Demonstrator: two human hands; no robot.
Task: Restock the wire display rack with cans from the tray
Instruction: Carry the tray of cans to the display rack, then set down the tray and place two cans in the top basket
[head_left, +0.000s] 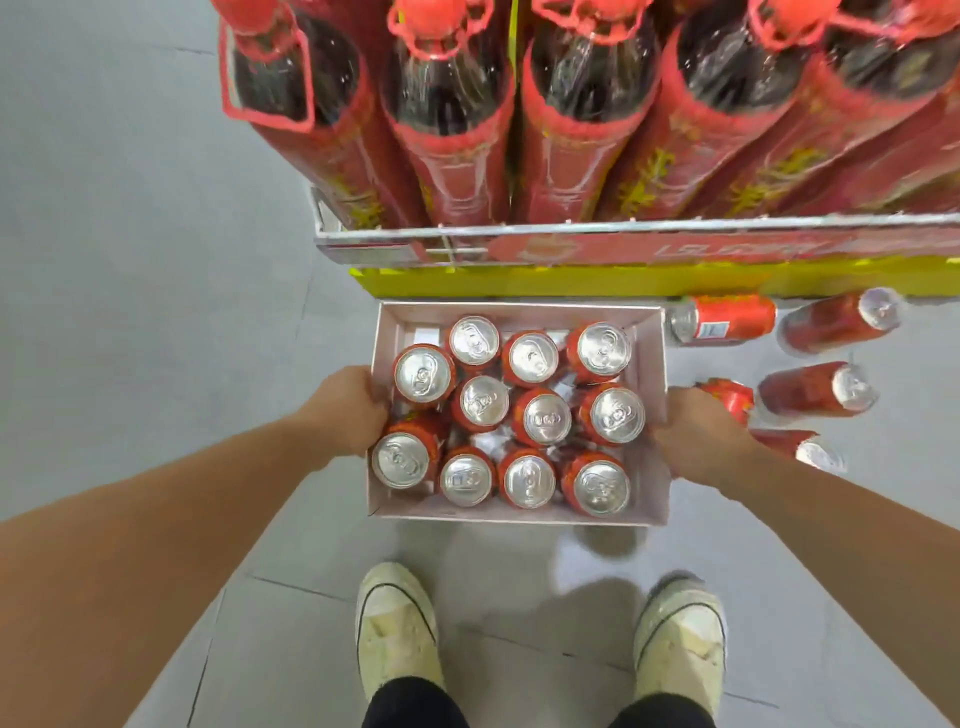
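tray (655, 364): shallow white cardboard, held level between both hands above the floor, in front of the rack's lower yellow edge.
cans in tray (540, 415): twelve red soft-drink cans, upright, silver tops up, three loose rows of four; gaps between some, clear wrap crumpled between them.
left hand (345, 410): grip closed over the tray's left wall, thumb side at the rim, touching the two left-edge cans.
right hand (698, 436): grip wrapped on the tray's right wall; fingers under or behind it, cannot tell which.
wire display rack (571, 228): front wire rail above the tray's far edge; tall red-sleeved bottles (447, 104) packed behind it, no free slot visible from here.
loose cans on floor (815, 389): about six, lying on their sides, right of the tray, one just beside the right hand.
shoes (397, 629): pale sneakers, planted near the tray's near edge.
risk, tilt: low walls, loose packing; any tip probably slides cans toward one wall and over it.
risk, tray flex: thin card gripped only at two side walls; likely sag in the middle, base may buckle.
risk, floor cans: round, free to roll; a step right could kick or trip on them.
risk, rack: lifting the far edge into the wire rail could jolt the load.
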